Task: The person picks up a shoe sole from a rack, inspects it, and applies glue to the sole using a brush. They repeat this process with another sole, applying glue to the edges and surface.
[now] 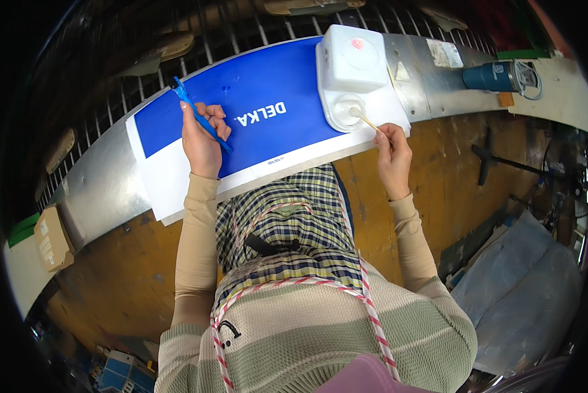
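Head view. Curved sheet-metal counter [104,177], dull grey, smooth. Flat rectangular blue panel with white border [267,98] lying on it, glossy, white lettering across the blue field.

Left hand [201,141] resting on the panel's blue face, fingers clenched round a slim blue plastic tool [202,118]; tool slanted, upper end near the panel's far edge.

Right hand [393,157] at the panel's right end, fingertips pinching a thin pale wooden stick [370,123]. Far tip of stick inside a round shallow white plastic dish [348,111] at the panel's right end; contents pale, kind not discernible.

Boxy white plastic container with round lid [354,57] just behind the dish, touching it; small pinkish spot on the lid.

Dark blue cylindrical can [497,76] lying on its side further right on the counter, well apart from both hands. Small brown cardboard box [51,239] at the counter's left end. Metal grating [241,33] beyond the counter.
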`<state>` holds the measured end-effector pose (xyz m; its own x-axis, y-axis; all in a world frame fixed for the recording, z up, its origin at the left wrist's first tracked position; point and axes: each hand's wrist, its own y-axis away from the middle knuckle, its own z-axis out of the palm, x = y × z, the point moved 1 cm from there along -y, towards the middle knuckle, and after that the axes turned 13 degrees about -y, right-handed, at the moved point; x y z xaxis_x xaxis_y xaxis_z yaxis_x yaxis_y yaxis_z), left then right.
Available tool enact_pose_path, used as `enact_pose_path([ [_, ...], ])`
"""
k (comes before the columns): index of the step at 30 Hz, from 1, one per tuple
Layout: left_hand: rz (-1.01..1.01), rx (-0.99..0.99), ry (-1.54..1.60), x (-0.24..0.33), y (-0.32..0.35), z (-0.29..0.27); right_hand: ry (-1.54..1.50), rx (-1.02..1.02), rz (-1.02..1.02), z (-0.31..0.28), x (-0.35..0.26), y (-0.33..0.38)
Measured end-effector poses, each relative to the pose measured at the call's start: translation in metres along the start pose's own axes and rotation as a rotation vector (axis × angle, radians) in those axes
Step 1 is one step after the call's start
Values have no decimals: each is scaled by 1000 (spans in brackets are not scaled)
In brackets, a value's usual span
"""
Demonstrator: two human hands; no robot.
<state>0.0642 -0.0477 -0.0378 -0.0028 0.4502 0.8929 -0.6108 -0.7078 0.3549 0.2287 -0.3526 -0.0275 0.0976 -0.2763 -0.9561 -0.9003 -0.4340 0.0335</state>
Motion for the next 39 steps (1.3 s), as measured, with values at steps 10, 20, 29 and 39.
enact_pose_path([
  [10, 149, 253, 184, 23, 33, -80, -600, -340, 115, 145, -63, -13],
  [20, 297, 702, -65, 40, 68, -129, -351, -467, 224, 361, -86, 4],
  [29, 314, 550, -335, 60, 77, -116, -166, -687, 296, 374, -106, -7],
  [39, 327, 35, -582, 16, 73, 28, -308, -601, -40, 154, -98, 1],
])
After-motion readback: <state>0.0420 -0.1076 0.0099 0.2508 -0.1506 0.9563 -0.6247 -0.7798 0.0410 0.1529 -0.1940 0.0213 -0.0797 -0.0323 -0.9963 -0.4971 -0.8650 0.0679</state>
